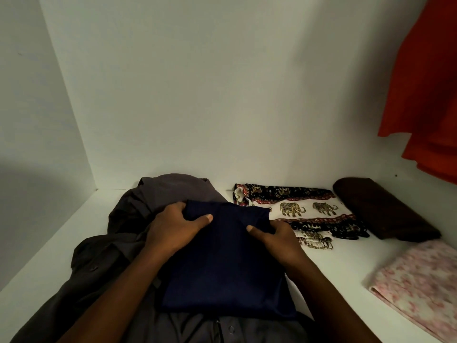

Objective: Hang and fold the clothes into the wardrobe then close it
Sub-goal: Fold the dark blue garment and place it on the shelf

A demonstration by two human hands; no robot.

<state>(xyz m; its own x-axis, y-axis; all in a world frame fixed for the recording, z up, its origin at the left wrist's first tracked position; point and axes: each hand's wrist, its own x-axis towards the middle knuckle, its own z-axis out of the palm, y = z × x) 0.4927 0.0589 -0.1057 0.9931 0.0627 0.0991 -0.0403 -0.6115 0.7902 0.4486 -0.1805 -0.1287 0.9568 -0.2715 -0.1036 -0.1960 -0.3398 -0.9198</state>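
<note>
A folded navy blue garment (pixel 225 263) lies on top of a dark grey garment (pixel 118 246) on the white wardrobe shelf (pixel 49 248). My left hand (pixel 173 226) grips the navy garment's far left edge, thumb on top and fingers underneath. On the far right edge, my right hand (pixel 277 241) holds it the same way. Both forearms reach in from the bottom of the view.
To the right on the shelf lie a folded elephant-print cloth (pixel 304 209), a folded dark brown cloth (pixel 383 211) and a folded pink floral cloth (pixel 420 285). An orange-red garment (pixel 427 82) hangs at the upper right. White wardrobe walls stand behind and to the left.
</note>
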